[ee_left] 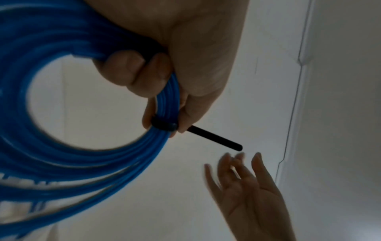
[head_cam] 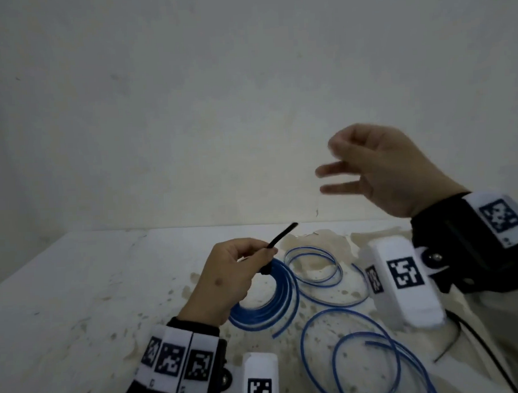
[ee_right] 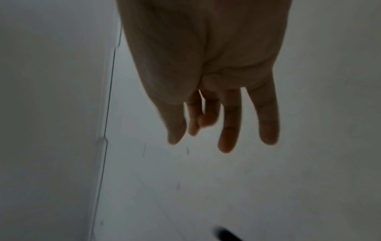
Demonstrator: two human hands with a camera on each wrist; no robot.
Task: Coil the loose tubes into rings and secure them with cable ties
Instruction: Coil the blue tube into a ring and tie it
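Above a stained white tabletop [head_cam: 78, 293], a ring of coiled blue tube [ee_left: 62, 163] is held up in the left hand [head_cam: 225, 275], whose fingers [ee_left: 132, 71] are curled round the bundled strands. A black cable tie [ee_left: 164, 125] is already wrapped around the bundle beside those fingers, and its free tail [ee_left: 214, 138] is seen sticking out toward the wall. The right hand [head_cam: 378, 167] is raised well apart from the tie, empty, with its fingers [ee_right: 228, 130] loosely spread and blurred. More blue tubes [head_cam: 347, 341] are left lying in loose loops on the tabletop near the left wrist. The tying of this first ring is judged to be almost finished. Next, the tail probably has to be pinched by the right hand and pulled tight, before a loose tube is taken up.
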